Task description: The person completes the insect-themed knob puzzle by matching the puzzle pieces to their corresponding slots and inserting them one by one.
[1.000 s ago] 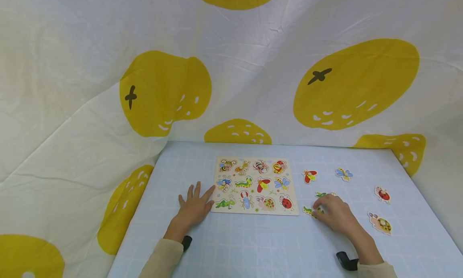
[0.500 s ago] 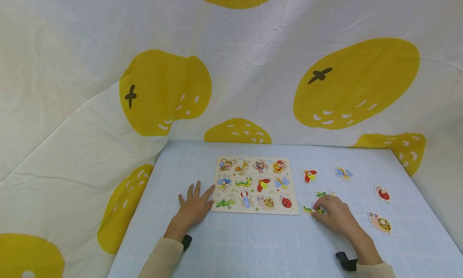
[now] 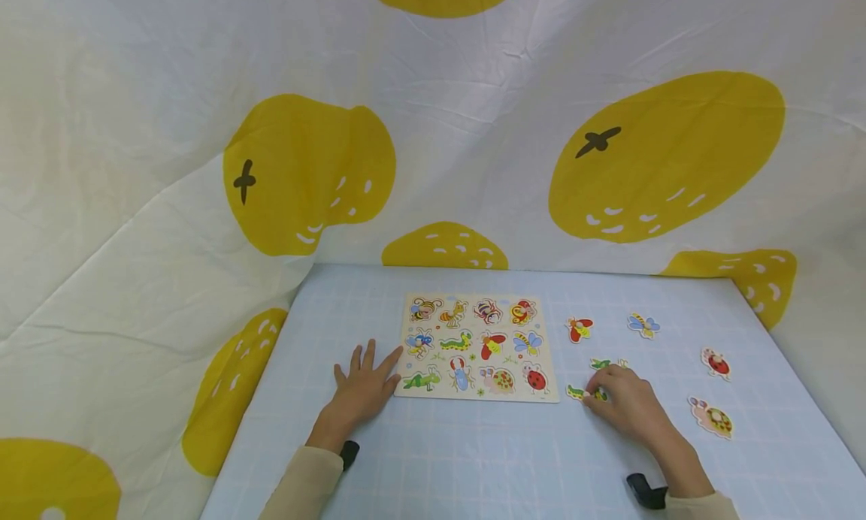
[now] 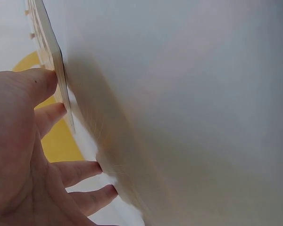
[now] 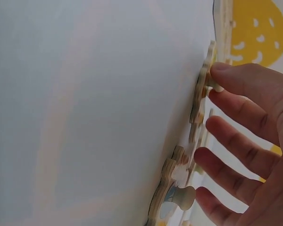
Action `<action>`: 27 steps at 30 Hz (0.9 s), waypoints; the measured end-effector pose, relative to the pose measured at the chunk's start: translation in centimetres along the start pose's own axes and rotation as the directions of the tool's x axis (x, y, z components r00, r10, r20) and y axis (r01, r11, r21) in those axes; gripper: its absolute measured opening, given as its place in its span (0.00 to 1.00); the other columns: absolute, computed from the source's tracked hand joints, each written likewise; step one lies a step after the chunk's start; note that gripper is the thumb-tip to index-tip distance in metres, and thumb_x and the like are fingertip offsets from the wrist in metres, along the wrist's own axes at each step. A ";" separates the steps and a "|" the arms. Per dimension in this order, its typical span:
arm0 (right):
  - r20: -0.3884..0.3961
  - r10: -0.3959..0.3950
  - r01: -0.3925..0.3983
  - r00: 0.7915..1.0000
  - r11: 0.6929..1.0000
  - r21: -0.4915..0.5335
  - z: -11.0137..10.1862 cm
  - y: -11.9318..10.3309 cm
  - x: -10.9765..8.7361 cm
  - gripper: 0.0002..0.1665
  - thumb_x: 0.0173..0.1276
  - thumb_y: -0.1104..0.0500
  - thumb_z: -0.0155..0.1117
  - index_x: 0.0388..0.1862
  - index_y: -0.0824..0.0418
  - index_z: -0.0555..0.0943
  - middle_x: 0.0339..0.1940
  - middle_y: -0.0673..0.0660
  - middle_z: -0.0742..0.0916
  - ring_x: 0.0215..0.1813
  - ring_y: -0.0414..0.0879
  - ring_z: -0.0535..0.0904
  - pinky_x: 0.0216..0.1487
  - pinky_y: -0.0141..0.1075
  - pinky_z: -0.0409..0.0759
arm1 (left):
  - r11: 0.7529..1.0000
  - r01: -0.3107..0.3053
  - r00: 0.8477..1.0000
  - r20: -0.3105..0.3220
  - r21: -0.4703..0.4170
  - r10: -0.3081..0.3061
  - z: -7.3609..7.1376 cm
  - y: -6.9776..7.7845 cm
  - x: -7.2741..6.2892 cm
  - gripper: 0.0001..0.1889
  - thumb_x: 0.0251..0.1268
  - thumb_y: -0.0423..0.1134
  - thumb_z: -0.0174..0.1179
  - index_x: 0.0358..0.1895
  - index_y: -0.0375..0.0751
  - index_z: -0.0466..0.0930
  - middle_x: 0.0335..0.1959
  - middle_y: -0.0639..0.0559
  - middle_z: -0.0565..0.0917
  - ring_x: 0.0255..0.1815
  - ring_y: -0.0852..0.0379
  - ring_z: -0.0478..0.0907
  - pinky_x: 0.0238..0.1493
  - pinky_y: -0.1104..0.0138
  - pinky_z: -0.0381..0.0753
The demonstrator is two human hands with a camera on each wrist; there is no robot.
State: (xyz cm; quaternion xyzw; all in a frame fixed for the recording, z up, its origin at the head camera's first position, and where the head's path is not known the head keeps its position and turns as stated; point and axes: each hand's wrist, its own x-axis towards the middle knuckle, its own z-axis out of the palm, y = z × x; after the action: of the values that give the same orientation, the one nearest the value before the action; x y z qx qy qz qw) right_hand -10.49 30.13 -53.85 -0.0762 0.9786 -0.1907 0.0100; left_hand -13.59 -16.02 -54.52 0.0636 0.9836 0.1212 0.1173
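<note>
A green caterpillar puzzle piece [image 3: 574, 392] lies on the table just right of the puzzle board, partly covered by my right hand [image 3: 625, 400]. Thumb and index finger pinch the knob [image 5: 216, 85] of that piece in the right wrist view, while the other fingers are off it. A green grasshopper piece [image 3: 598, 363] peeks out beyond the same hand. My left hand [image 3: 365, 388] rests with spread fingers at the left edge of the insect puzzle board [image 3: 443, 394]. In the left wrist view its thumb and index finger touch the board's edge [image 4: 60, 70].
Further right lie a snail piece [image 3: 712, 418] and a ladybird piece [image 3: 716, 363]. Behind the right hand are a red-winged bug piece [image 3: 579, 329] and a blue-winged dragonfly piece [image 3: 643, 325]. A patterned curtain [image 3: 473, 167] hangs along the table's back and sides.
My right thumb and index finger have drawn slightly closer together at the caterpillar piece. The left hand, the board and the loose pieces stay where they were.
</note>
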 end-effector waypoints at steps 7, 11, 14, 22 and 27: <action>-0.014 0.001 -0.002 1.000 1.000 -0.017 0.2 0.1 0.0 0.11 0.56 0.54 0.80 0.27 0.47 0.83 0.40 0.51 0.85 0.48 0.56 0.79 0.48 0.58 0.75 | 1.000 -0.006 1.000 -0.010 0.009 0.006 0.1 -0.1 0.0 0.30 0.77 0.54 0.50 0.79 0.61 0.59 0.79 0.32 0.49 0.78 0.28 0.41 0.63 0.23 0.41; -0.032 -0.019 0.018 0.999 1.000 -0.023 0.2 0.2 0.0 0.10 0.56 0.54 0.80 0.27 0.47 0.83 0.40 0.52 0.85 0.48 0.56 0.79 0.47 0.58 0.75 | 1.000 -0.005 1.000 -0.009 0.007 0.005 0.1 -0.1 0.0 0.30 0.77 0.54 0.50 0.79 0.61 0.59 0.79 0.33 0.49 0.78 0.28 0.41 0.63 0.24 0.41; -0.043 -0.025 0.024 0.999 0.999 -0.028 0.3 0.2 0.0 0.09 0.56 0.55 0.79 0.27 0.48 0.84 0.40 0.53 0.85 0.48 0.58 0.80 0.47 0.59 0.75 | 1.000 -0.001 1.000 -0.003 0.004 0.001 0.1 -0.1 0.0 0.30 0.77 0.55 0.50 0.79 0.61 0.59 0.79 0.33 0.49 0.78 0.28 0.41 0.64 0.24 0.41; -0.050 -0.018 0.016 0.999 0.999 -0.038 0.4 0.1 0.0 0.10 0.56 0.54 0.80 0.28 0.50 0.84 0.40 0.54 0.85 0.48 0.58 0.80 0.45 0.58 0.75 | 1.000 0.008 1.000 0.003 0.003 -0.008 0.2 -0.2 0.2 0.30 0.77 0.56 0.50 0.79 0.62 0.58 0.80 0.33 0.47 0.78 0.28 0.39 0.64 0.24 0.40; -0.062 -0.027 0.025 0.998 0.999 -0.038 0.1 -0.3 -0.2 0.10 0.56 0.56 0.79 0.26 0.49 0.83 0.39 0.54 0.85 0.47 0.57 0.80 0.44 0.58 0.76 | 1.000 -0.010 1.000 -0.009 0.002 0.010 0.1 -0.2 0.0 0.30 0.77 0.55 0.50 0.79 0.61 0.59 0.79 0.32 0.49 0.78 0.27 0.41 0.63 0.23 0.41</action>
State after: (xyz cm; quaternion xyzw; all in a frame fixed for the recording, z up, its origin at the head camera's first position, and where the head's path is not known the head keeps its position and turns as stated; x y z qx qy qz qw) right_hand -10.30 29.90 -53.81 -0.0831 0.9807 -0.1751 -0.0245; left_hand -13.62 -16.15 -54.66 0.0682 0.9839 0.1214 0.1122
